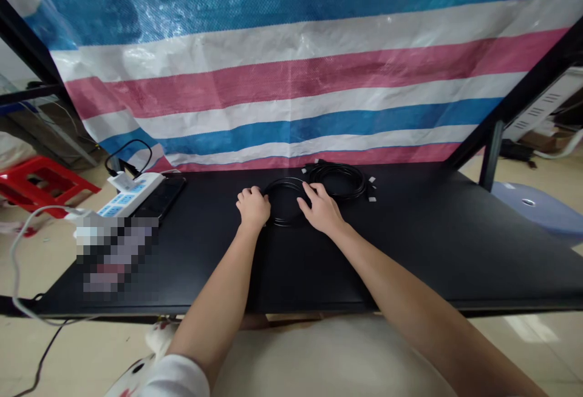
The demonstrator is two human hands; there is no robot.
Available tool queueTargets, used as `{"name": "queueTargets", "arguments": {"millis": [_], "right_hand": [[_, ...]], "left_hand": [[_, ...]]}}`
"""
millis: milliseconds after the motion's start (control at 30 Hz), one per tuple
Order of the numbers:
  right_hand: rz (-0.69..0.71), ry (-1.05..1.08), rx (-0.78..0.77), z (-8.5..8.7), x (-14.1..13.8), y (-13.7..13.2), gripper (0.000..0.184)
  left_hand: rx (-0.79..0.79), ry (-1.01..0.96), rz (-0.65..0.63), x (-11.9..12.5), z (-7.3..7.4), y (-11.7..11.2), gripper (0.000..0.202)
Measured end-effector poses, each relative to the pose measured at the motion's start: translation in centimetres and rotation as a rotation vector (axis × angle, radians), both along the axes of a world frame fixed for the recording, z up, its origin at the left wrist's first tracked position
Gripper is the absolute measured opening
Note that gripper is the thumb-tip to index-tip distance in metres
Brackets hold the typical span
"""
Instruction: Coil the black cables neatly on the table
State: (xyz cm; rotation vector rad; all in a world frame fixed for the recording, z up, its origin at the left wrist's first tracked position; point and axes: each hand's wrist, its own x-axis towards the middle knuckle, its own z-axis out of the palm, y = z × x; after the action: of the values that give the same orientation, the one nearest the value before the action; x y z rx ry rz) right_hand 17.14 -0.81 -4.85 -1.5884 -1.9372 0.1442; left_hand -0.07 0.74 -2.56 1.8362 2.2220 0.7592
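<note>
On the black tabletop [432, 251] lies a coil of black cable [285, 204], held between my two hands. My left hand [253, 207] is curled against the coil's left side. My right hand [320, 207] has its fingers over the coil's right rim. Just behind it, a second coil of black cable [337, 179] lies flat, with small white tags or connectors [372, 189] at its right side. Neither hand touches this second coil.
A white power strip [130, 196] with a looped black cord and a dark flat device [160, 198] lie at the table's left. A pixelated patch [116, 257] hides part of that side. A striped tarpaulin [291, 81] hangs behind the table. Stools stand on the floor at both sides.
</note>
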Motion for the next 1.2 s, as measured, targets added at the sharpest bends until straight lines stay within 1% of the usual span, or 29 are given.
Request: {"name": "queueTargets", "arguments": {"millis": [33, 67, 133, 200, 233, 267, 300, 333, 400, 533, 667, 700, 767, 833, 967, 1033, 1100, 1200], "right_hand": [[-0.012, -0.014, 0.001, 0.1, 0.0, -0.1, 0.046], [-0.023, -0.023, 0.001, 0.2, -0.1, -0.1, 0.044], [-0.047, -0.03, -0.006, 0.3, -0.2, -0.2, 0.043], [-0.068, -0.042, -0.04, 0.5, -0.3, -0.2, 0.042], [-0.07, -0.054, -0.068, 0.6, -0.3, -0.2, 0.042], [-0.062, -0.069, -0.097, 0.7, -0.3, -0.2, 0.042], [-0.044, -0.084, -0.121, 0.7, -0.3, -0.2, 0.042], [-0.02, -0.095, -0.135, 0.7, -0.3, -0.1, 0.042], [0.029, -0.11, -0.128, 0.6, -0.2, -0.1, 0.045], [0.049, -0.092, -0.083, 0.3, 0.0, 0.1, 0.051], [0.049, -0.008, -0.07, 0.5, 0.4, 0.0, 0.046], [0.047, 0.018, -0.057, 0.7, 0.6, 0.0, 0.043], [0.031, 0.078, -0.001, 0.9, 0.9, 0.1, 0.038], [0.0, 0.144, 0.078, 1.1, 1.5, 0.3, 0.032], [-0.105, 0.262, 0.235, 1.9, 3.4, 0.7, 0.022], [-0.162, 0.304, 0.304, 2.4, 4.8, 0.9, 0.021], [-0.24, 0.332, 0.353, 2.8, 6.3, 1.1, 0.021], [-0.394, 0.352, 0.384, 3.0, 8.2, 1.5, 0.018]], "left_hand": [[0.034, -0.016, -0.043, -0.2, 0.0, 0.1, 0.033], [0.068, -0.028, -0.113, -0.4, 0.1, 0.2, 0.036], [0.095, -0.024, -0.336, -0.8, 0.5, 0.2, 0.036], [0.027, 0.015, -0.582, -1.2, 1.0, 0.0, 0.035], [-0.035, 0.038, -0.667, -1.3, 1.2, -0.1, 0.042], [-0.096, 0.059, -0.715, -1.4, 1.4, -0.2, 0.052], [-0.145, 0.075, -0.728, -1.5, 1.5, -0.3, 0.061], [-0.177, 0.087, -0.719, -1.5, 1.6, -0.4, 0.067], [-0.198, 0.103, -0.681, -1.5, 1.6, -0.5, 0.068], [-0.159, 0.132, -0.611, -1.3, 1.5, -0.4, 0.046], [-0.106, 0.166, -0.524, -1.0, 1.3, -0.2, 0.023], [-0.088, 0.174, -0.501, -0.9, 1.2, -0.2, 0.02], [-0.059, 0.178, -0.46, -0.8, 0.9, -0.1, 0.025], [-0.062, 0.165, -0.452, -0.9, 0.7, 0.0, 0.029], [-0.084, 0.16, -0.53, -1.3, 0.5, 0.3, 0.033], [-0.071, 0.167, -0.533, -1.3, 0.6, 0.4, 0.03], [-0.069, 0.168, -0.471, -0.9, 0.8, 0.3, 0.027], [-0.085, 0.176, -0.34, 0.1, 1.1, -0.3, 0.024]]}}
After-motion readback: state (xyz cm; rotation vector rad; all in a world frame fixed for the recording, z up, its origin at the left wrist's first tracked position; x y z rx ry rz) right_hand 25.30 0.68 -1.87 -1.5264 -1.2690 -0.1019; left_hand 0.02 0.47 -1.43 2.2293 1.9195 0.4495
